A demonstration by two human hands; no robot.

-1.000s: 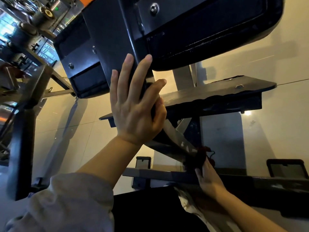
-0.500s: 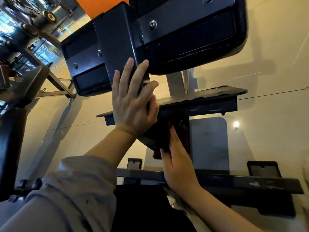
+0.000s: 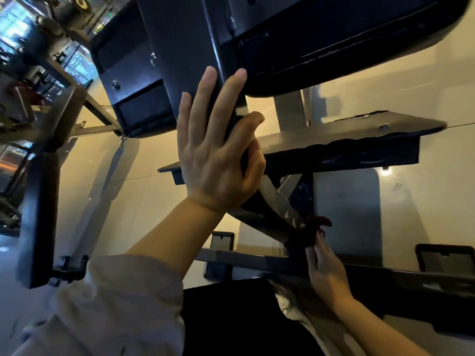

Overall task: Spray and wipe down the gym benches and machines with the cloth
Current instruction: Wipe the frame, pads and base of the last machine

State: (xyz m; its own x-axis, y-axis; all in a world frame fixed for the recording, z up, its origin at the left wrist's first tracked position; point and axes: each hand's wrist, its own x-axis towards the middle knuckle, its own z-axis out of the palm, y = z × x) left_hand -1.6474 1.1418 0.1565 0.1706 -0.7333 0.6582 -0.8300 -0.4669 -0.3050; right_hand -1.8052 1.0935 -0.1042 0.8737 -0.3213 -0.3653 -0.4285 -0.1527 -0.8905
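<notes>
Beneath the black padded bench cushion [image 3: 347,47], which is seen from its underside with bolted metal plates, the dark steel support post of the machine frame [image 3: 180,47] is met by the left hand [image 3: 218,160]. Its fingers are held nearly straight and spread flat against the post, while the thumb is hooked round the post's far edge, so the post is loosely clasped rather than squeezed. A pale grey sleeve [image 3: 115,304] is pushed back on that forearm.

Lower and to the right, a dark red crumpled cloth [image 3: 308,232] is pressed against the slanted silver-grey brace [image 3: 277,201] where that brace comes down to the horizontal dark base bar [image 3: 244,260]. The cloth is pinched by the fingertips of the right hand [image 3: 326,273], whose fingers are pointed upward into the bundle; how far they are wrapped round it cannot be told, since the cloth is dark and partly shadowed.

Between the two hands, a flat black metal plate [image 3: 347,134] is seen jutting out to the right from the frame, with a bolt head on its upper face. Glossy cream floor tiles [image 3: 115,188] are seen behind the frame, and other gym machines [image 3: 30,73] are grouped at the upper left.
</notes>
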